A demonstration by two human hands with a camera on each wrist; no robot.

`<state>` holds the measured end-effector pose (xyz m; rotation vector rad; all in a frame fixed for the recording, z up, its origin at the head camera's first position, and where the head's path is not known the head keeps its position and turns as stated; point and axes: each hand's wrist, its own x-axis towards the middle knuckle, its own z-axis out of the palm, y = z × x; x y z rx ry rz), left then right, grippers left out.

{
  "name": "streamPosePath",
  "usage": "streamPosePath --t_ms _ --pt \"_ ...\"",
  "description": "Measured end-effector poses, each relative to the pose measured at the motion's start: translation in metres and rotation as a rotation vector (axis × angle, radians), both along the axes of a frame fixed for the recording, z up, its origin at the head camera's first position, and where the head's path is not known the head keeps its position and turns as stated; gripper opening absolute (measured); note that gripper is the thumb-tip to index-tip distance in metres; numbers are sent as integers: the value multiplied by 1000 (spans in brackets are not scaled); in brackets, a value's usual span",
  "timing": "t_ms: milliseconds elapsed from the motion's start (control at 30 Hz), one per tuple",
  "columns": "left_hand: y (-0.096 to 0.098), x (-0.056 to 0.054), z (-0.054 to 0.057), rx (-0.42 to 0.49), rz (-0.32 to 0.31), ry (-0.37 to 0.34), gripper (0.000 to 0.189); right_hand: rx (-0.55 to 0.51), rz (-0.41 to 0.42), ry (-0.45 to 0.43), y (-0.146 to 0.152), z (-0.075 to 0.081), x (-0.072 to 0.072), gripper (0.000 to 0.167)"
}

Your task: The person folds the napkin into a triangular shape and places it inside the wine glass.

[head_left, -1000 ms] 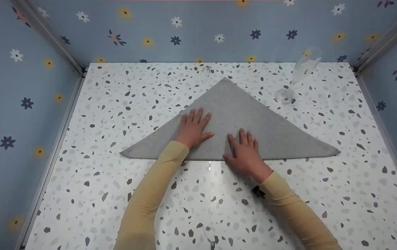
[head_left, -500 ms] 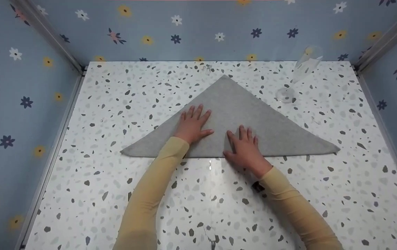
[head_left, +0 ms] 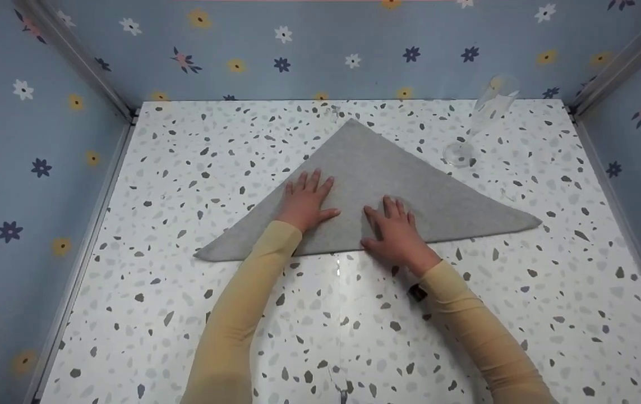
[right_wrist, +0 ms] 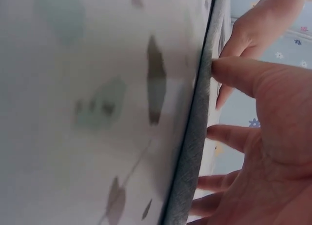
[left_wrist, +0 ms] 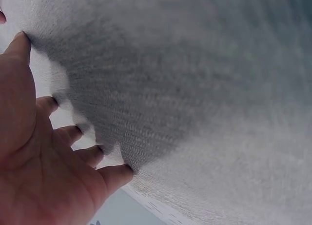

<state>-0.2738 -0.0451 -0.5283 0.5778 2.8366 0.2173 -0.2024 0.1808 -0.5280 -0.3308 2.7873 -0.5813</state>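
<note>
A grey cloth (head_left: 365, 163), folded into a triangle, lies on the speckled table with its peak toward the back wall. My left hand (head_left: 308, 206) rests on its left part, fingers spread. In the left wrist view, the fingertips (left_wrist: 117, 175) press on the grey fabric. Nearer the cloth's front edge, my right hand (head_left: 396, 233) touches it with spread, slightly bent fingers. The right wrist view shows the thumb (right_wrist: 236, 73) right at the folded edge (right_wrist: 195, 147) of the cloth. Neither hand grips anything.
A clear glass (head_left: 488, 106) with a round base (head_left: 459, 154) stands at the back right of the white speckled table (head_left: 146, 314). Blue flowered panels (head_left: 320, 56) close off the back and both sides. A small dark item (head_left: 418, 292) shows under the right wrist.
The cloth has turned slightly: its right corner moved away from me, its left corner a little nearer, and its peak shifted left. Both hands stayed on it, moving slightly forward.
</note>
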Motion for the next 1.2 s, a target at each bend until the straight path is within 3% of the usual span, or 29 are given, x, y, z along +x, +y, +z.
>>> streamPosePath --t_ms 367,567,800,967,1200 --pt "4 7 -3 -25 95 -24 82 -45 85 18 16 -4 -18 73" --pt "5 10 2 -41 95 -3 81 -66 88 14 18 -3 -20 74" --pt "7 2 5 -65 30 19 77 -20 99 34 2 4 -7 70" --pt "12 -10 7 -52 -56 61 68 -2 127 73 -24 12 5 70" --pt "18 -30 5 -82 -117 105 63 62 78 43 -51 14 15 70"
